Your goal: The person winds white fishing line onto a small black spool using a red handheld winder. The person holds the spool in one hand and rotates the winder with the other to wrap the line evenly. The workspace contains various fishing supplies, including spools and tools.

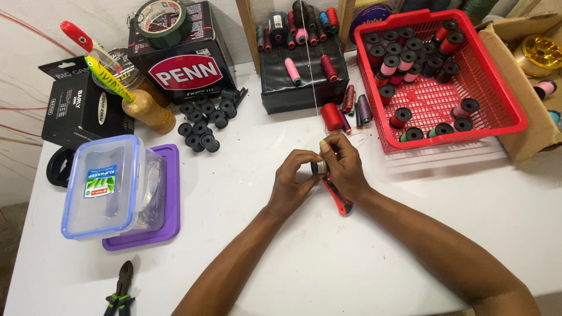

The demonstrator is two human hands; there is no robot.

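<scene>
Mid-frame over the white tabletop [328,257], left hand [294,178] and right hand [345,167] pinch one small spool [319,167] — steadying it — with a red-handled tool [339,199] just beneath.

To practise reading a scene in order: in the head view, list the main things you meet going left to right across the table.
Black ring → clear box with blue lid → cluster of black spools → left hand → right hand → red basket → cardboard box.

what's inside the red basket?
The red basket holds loose thread spools, mostly black-ended, wound red, pink, green or dark, clustered at its far left. Its near wall hides the floor right behind it.
</scene>
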